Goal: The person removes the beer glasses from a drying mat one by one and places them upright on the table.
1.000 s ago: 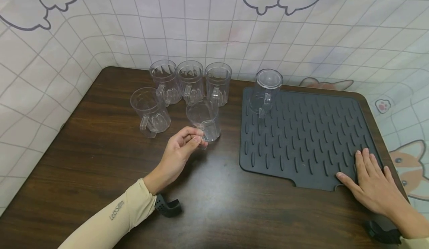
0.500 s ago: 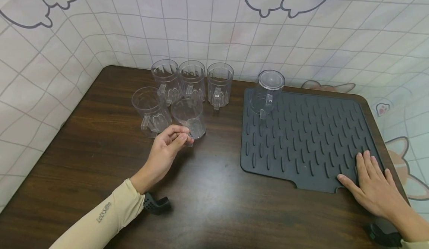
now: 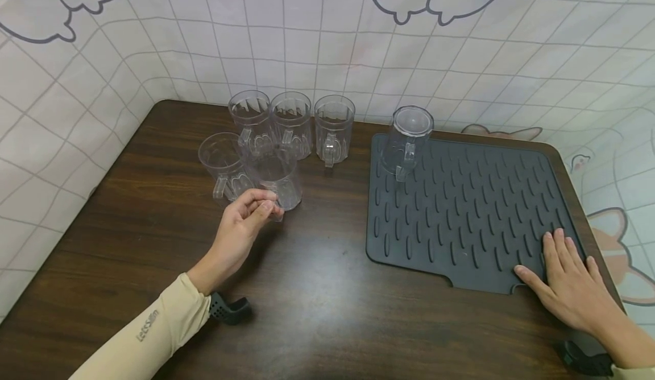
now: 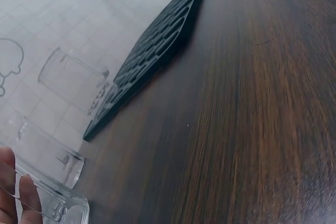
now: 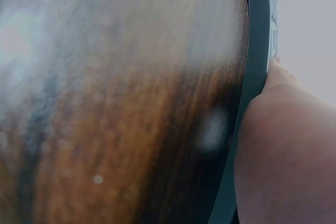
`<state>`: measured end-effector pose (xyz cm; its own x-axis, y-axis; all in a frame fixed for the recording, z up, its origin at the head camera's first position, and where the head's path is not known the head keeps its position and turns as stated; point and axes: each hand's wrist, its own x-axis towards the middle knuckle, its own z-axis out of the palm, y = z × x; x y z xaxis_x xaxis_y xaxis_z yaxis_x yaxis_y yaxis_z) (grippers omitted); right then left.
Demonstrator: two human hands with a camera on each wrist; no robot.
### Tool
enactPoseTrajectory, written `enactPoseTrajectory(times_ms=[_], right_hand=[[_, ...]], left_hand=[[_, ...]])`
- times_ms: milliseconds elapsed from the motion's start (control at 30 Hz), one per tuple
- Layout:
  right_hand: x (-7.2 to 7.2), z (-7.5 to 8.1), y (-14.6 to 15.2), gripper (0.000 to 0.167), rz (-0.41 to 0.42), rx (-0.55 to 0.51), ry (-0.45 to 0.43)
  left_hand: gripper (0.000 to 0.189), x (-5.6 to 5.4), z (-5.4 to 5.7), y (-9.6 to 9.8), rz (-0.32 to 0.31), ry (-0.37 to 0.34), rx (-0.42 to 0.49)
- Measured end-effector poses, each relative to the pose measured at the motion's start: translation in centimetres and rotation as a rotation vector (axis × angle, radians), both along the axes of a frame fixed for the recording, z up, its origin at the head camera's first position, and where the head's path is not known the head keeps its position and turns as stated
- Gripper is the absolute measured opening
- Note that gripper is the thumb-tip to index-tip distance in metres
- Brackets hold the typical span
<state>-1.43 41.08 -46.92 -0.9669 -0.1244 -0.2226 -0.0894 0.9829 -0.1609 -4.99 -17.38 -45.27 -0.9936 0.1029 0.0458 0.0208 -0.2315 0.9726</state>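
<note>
In the head view my left hand point(image 3: 239, 225) pinches the handle of a clear mug point(image 3: 287, 189), which stands mouth up on the table. Part of that handle is hidden by the fingers. Just left of it is another clear mug point(image 3: 221, 158), partly overlapped in this view. My right hand point(image 3: 575, 283) lies flat, fingers straight, on the near right corner of a dark ribbed drying mat point(image 3: 450, 221). One upside-down clear mug point(image 3: 406, 144) stands at the mat's back left corner. The left wrist view shows the held mug point(image 4: 68, 208) at its lower left edge.
Behind the held mug, three upright clear mugs, left point(image 3: 249, 110), middle point(image 3: 291, 110) and right point(image 3: 335, 124), stand in a row near the table's point(image 3: 327, 312) back edge. A grid-patterned cloth point(image 3: 327, 38) hangs close behind and along the sides.
My left hand has moved left with the mug, from a spot in front of the row's right mug to beside the front left mug. The right hand has stayed on the mat.
</note>
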Motion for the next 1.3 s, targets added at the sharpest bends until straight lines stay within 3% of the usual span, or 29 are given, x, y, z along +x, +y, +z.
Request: enactPoseTrajectory(times_ms=[833, 1300], right_hand=[[-0.09, 0.42, -0.2, 0.094, 0.014, 0.0, 0.014], [0.0, 0.11, 0.02, 0.094, 0.007, -0.003, 0.011]], left_hand=[[0.011, -0.51, 0.68, -0.63, 0.088, -0.013, -0.032], [0.04, -0.62, 0.48, -1.03, 0.104, -0.068, -0.283]])
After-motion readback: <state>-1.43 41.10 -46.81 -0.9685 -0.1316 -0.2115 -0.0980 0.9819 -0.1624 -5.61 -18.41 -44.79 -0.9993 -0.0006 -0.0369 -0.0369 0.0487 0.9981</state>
